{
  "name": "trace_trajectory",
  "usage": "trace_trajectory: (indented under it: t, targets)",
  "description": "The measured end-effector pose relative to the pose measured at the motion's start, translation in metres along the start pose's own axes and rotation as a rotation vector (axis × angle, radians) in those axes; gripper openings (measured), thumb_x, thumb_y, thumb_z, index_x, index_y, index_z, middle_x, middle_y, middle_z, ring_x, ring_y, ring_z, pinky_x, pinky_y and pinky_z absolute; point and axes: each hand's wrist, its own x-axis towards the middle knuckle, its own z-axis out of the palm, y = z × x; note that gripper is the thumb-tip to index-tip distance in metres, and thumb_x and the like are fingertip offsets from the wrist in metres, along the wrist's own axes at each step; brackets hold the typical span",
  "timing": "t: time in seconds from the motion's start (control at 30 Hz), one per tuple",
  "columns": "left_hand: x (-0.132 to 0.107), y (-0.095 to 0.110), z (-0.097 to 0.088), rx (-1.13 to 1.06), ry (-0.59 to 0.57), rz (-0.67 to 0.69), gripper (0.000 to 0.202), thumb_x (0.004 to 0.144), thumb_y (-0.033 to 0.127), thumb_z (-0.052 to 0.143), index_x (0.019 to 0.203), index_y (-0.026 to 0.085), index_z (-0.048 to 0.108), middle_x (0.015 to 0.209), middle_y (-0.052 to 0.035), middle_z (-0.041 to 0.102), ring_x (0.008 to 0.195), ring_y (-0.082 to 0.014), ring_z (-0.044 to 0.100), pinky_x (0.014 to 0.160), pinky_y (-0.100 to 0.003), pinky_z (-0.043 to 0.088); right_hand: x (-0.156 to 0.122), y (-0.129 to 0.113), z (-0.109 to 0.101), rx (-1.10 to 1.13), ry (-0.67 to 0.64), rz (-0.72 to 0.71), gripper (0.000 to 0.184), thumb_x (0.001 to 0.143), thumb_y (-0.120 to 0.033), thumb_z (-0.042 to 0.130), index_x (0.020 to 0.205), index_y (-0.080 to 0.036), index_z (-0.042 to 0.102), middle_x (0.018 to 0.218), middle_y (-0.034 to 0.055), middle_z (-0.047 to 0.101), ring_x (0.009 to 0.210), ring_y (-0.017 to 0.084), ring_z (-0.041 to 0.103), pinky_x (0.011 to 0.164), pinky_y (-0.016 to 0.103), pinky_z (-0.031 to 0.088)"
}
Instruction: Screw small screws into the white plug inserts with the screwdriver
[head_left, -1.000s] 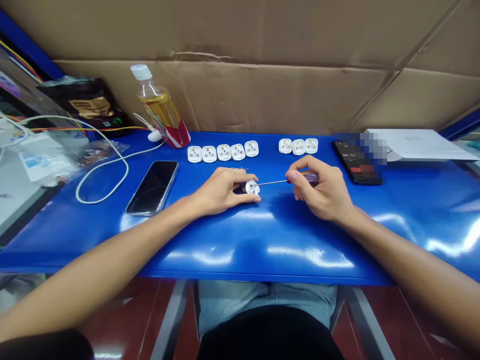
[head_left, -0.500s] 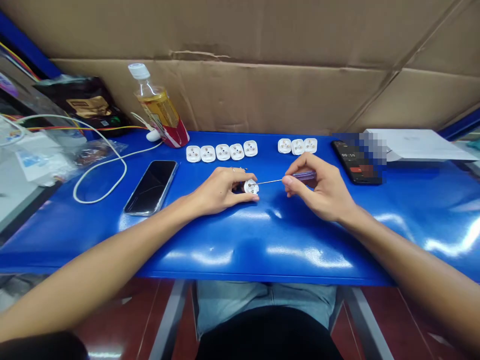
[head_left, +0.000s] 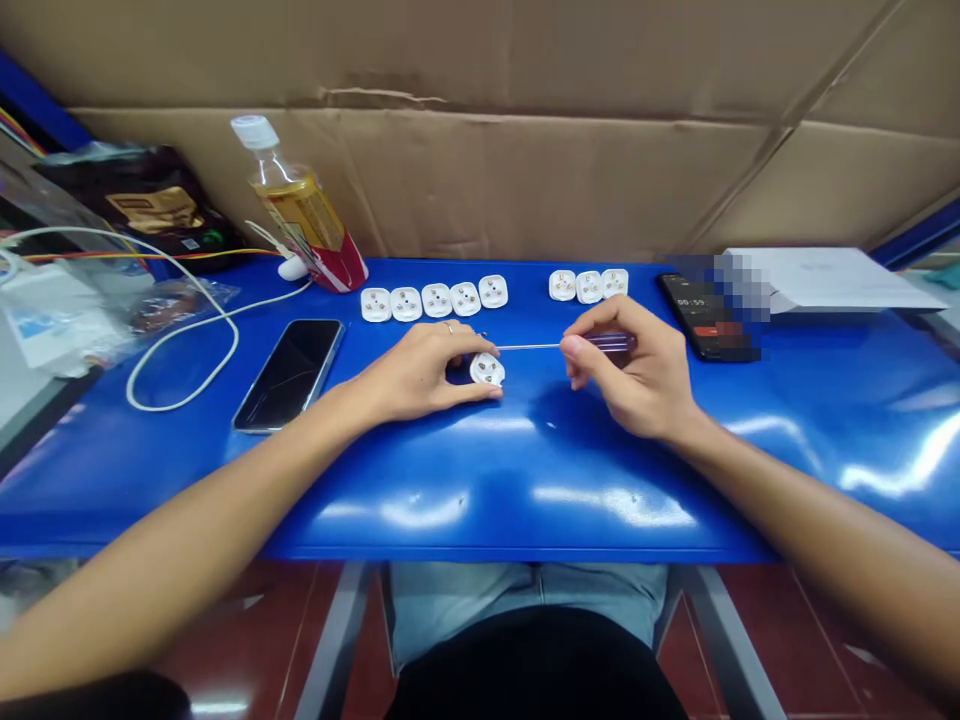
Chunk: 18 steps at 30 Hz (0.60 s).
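Observation:
My left hand (head_left: 420, 372) rests on the blue table (head_left: 525, 470) with fingers curled round a small white plug insert (head_left: 487, 369), gripping it. My right hand (head_left: 630, 375) is closed on a thin screwdriver (head_left: 559, 346) with a dark purple handle. Its shaft points left and its tip lies just above the insert, by my left fingers. Behind my hands stands a row of several white plug inserts (head_left: 435, 299), and a second group of three inserts (head_left: 589, 285) to the right.
A dark phone (head_left: 289, 373) lies at the left beside a white cable loop (head_left: 180, 345). A drink bottle (head_left: 300, 210) leans at the back left. A second phone (head_left: 701, 315) and white paper (head_left: 825, 278) sit at the right. Cardboard (head_left: 525, 150) walls the back.
The screwdriver tip has lifted off the insert's face and sits slightly above it. My left hand has tilted the insert flatter. The view has shifted a little.

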Motion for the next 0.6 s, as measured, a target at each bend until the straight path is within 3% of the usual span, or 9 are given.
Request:
trace_trajectory:
  t: [0.17, 0.37, 0.6]
  targets:
    - [-0.001, -0.01, -0.009, 0.005, -0.007, 0.013, 0.05, 0.088, 0.057, 0.08, 0.121, 0.02, 0.078, 0.111, -0.0098, 0.078, 0.099, -0.0246, 0.071, 0.091, -0.036, 0.052, 0.003, 0.017, 0.006, -0.082, -0.143, 0.073, 0.02, 0.108, -0.042, 0.053, 0.117, -0.025, 0.057, 0.096, 0.0027, 0.071, 0.065, 0.015, 0.063, 0.062, 0.032, 0.054]
    - [-0.001, -0.007, -0.024, 0.059, 0.122, -0.006, 0.045, 0.086, 0.056, 0.08, 0.115, 0.022, 0.08, 0.111, -0.0079, 0.079, 0.102, -0.0254, 0.07, 0.094, -0.039, 0.052, 0.004, 0.02, 0.008, -0.223, -0.175, 0.038, 0.017, 0.108, -0.037, 0.052, 0.116, -0.024, 0.059, 0.105, 0.0073, 0.074, 0.086, 0.022, 0.07, 0.08, 0.038, 0.055]
    - [0.001, -0.011, -0.026, 0.16, 0.448, -0.088, 0.026, 0.098, 0.049, 0.068, 0.1, 0.025, 0.08, 0.097, -0.0014, 0.081, 0.094, -0.0225, 0.069, 0.094, -0.043, 0.052, 0.004, 0.021, 0.01, -0.263, -0.183, 0.038, 0.014, 0.107, -0.034, 0.053, 0.114, -0.024, 0.059, 0.106, 0.0071, 0.076, 0.091, 0.024, 0.071, 0.084, 0.038, 0.054]
